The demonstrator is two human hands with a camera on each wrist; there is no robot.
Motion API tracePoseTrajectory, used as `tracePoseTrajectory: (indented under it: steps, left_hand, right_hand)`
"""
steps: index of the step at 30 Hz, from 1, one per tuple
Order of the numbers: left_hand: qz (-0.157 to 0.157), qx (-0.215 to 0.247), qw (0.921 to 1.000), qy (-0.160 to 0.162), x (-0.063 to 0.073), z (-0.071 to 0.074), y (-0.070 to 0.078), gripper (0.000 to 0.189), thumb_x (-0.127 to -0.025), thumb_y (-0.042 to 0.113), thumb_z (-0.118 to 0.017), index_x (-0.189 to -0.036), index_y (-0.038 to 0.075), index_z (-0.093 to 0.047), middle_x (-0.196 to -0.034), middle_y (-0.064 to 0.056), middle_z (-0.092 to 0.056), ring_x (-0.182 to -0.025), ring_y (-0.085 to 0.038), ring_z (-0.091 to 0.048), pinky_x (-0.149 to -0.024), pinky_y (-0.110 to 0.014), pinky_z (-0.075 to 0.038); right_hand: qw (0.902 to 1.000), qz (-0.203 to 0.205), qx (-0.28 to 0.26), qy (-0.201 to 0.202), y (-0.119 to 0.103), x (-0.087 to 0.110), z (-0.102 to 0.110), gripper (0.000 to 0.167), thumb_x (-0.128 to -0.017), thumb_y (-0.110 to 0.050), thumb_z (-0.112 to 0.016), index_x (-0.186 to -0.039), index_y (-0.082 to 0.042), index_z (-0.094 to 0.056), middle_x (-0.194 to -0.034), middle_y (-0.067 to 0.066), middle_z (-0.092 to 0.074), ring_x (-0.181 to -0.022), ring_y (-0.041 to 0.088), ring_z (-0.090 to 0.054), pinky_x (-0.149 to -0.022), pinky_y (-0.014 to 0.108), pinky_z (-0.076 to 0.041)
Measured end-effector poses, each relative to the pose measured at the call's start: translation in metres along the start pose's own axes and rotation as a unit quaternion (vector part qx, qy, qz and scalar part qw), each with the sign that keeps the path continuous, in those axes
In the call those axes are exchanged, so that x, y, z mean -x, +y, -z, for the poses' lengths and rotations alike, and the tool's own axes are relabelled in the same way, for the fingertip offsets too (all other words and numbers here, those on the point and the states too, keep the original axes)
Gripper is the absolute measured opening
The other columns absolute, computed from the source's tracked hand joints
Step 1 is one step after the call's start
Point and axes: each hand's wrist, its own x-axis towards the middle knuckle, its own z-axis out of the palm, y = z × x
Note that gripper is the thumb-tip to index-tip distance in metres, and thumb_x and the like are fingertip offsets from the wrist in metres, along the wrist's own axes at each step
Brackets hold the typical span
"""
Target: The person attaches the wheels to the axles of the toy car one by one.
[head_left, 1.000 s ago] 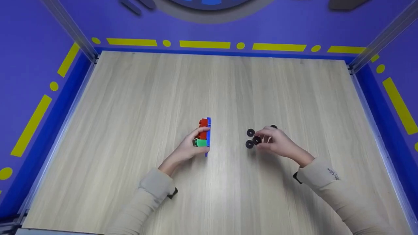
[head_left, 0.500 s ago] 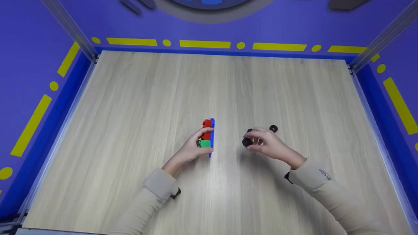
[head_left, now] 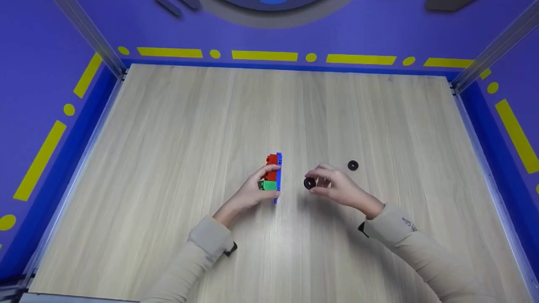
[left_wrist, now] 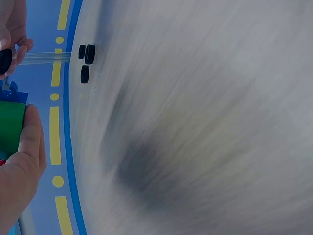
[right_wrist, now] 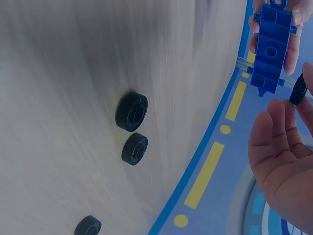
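The left hand holds a toy vehicle body made of a blue base with red blocks and a green block on it; its fingers are curled round the body, which is tipped on its side so that the blue underside, with small pegs along its edges, faces the right hand; the right hand pinches a black wheel between thumb and fingers, near the blue base but apart from it; the right wrist view shows three more wheels lying on the wood-grain surface, a larger wheel and a smaller wheel close together, and a third wheel farther off; blue-purple walls with yellow markings stand round the surface.
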Motion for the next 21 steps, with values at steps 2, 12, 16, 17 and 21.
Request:
tracePoseTrajectory:
  steps: [2, 12, 16, 17, 21]
  left_hand:
    - [0.002, 0.0, 1.0, 0.001, -0.004, -0.001, -0.007, 0.063, -0.076, 0.015, -0.067, -0.13, 0.025, -0.038, -0.135, -0.004, -0.032, -0.109, -0.025, -0.04, -0.087, -0.035, -0.039]
    - [0.005, -0.008, 0.9999, -0.007, -0.007, -0.003, -0.012, 0.066, -0.073, 0.016, -0.068, -0.129, 0.032, -0.036, -0.132, -0.01, -0.033, -0.109, -0.026, -0.04, -0.087, -0.037, -0.039]
    - [0.015, -0.015, 0.9997, -0.012, -0.008, -0.004, -0.011, 0.069, -0.072, 0.016, -0.07, -0.129, 0.036, -0.035, -0.132, -0.014, -0.033, -0.108, -0.026, -0.04, -0.084, -0.035, -0.04]
    - [0.016, -0.016, 0.9997, -0.013, -0.008, -0.004, -0.011, 0.07, -0.072, 0.015, -0.07, -0.129, 0.036, -0.035, -0.132, -0.014, -0.033, -0.108, -0.026, -0.041, -0.083, -0.035, -0.04]
    - [0.012, -0.021, 0.9995, -0.017, -0.008, -0.005, -0.011, 0.07, -0.072, 0.015, -0.07, -0.13, 0.036, -0.035, -0.13, -0.012, -0.035, -0.106, -0.026, -0.042, -0.081, -0.033, -0.041]
  right_hand:
    - [1.0, 0.001, 0.001, 0.0, -0.001, -0.001, -0.002, 0.031, -0.076, -0.012, -0.067, -0.106, -0.005, -0.061, -0.091, 0.003, -0.057, -0.071, 0.009, -0.05, -0.06, 0.02, -0.044]
    - [0.9999, 0.011, 0.012, -0.003, -0.007, -0.006, -0.01, 0.032, -0.075, -0.011, -0.069, -0.105, -0.003, -0.062, -0.088, 0.005, -0.056, -0.069, 0.01, -0.049, -0.061, 0.028, -0.046]
    - [0.9998, 0.016, 0.015, -0.004, -0.01, -0.007, -0.012, 0.032, -0.075, -0.012, -0.068, -0.105, -0.005, -0.062, -0.09, 0.005, -0.057, -0.072, 0.013, -0.052, -0.062, 0.026, -0.047]
    - [0.9997, 0.017, 0.014, -0.004, -0.01, -0.007, -0.012, 0.032, -0.075, -0.012, -0.068, -0.105, -0.005, -0.062, -0.09, 0.005, -0.057, -0.072, 0.014, -0.052, -0.062, 0.024, -0.047]
    - [0.9997, 0.021, 0.009, -0.001, -0.012, -0.009, -0.015, 0.033, -0.075, -0.012, -0.069, -0.106, -0.006, -0.062, -0.091, 0.005, -0.057, -0.073, 0.014, -0.052, -0.061, 0.021, -0.044]
